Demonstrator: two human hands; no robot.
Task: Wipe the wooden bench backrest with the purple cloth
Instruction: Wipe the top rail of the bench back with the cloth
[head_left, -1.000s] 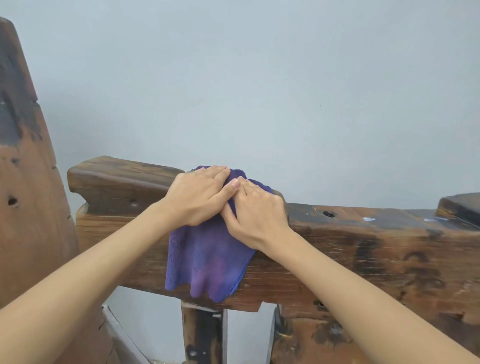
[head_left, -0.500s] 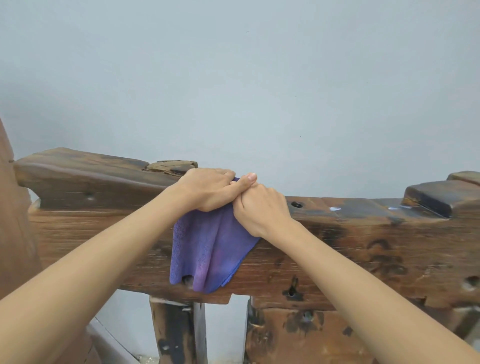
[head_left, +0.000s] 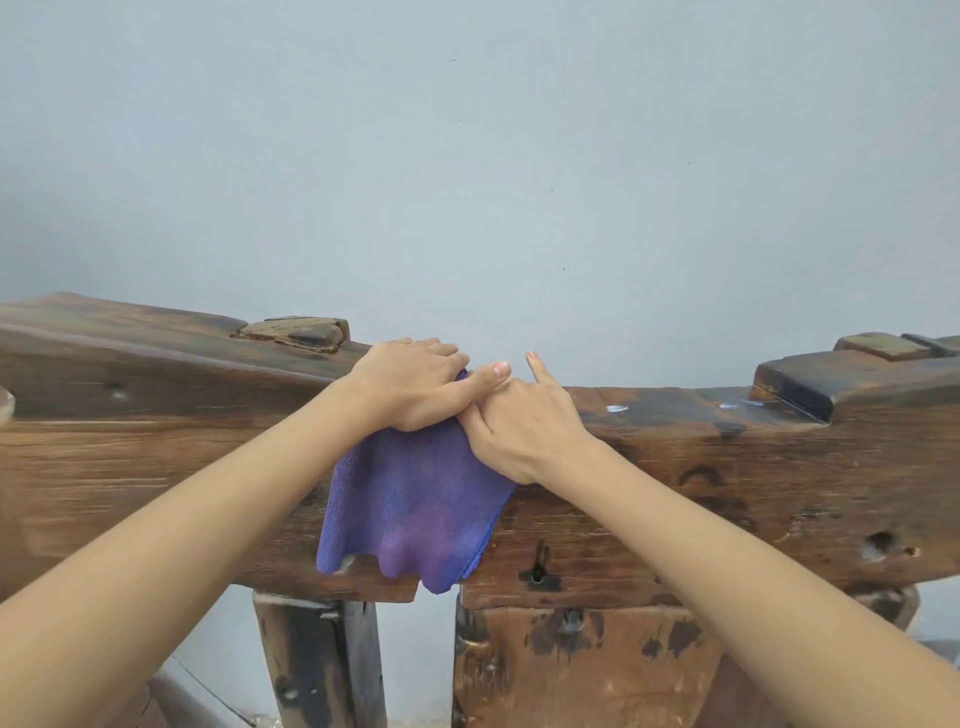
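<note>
A dark, weathered wooden backrest rail (head_left: 156, 467) runs across the view in front of a pale grey wall (head_left: 519, 156). At its left end the top surface rises into a thicker slab with a small inset wooden block (head_left: 293, 332) on it. Just right of that block, the left hand (head_left: 415, 384) lies palm down on the rail's top edge, fingers curled over the far side and thumb stretched right, pressing the upper part of the purple cloth (head_left: 410, 504) against the wood. The cloth hangs from under both hands down the rail's front face, its lower edge reaching the rail's bottom, above the gap between two upright wooden posts (head_left: 322, 660). The right hand (head_left: 524, 426) touches the left hand's thumb and rests on the cloth's right upper edge, holding it to the rail; its index finger points upward, the other fingers bent. Further right along the rail top lie a few small white marks (head_left: 616, 409), then a raised dark block (head_left: 810, 379) near the rail's right end.
</note>
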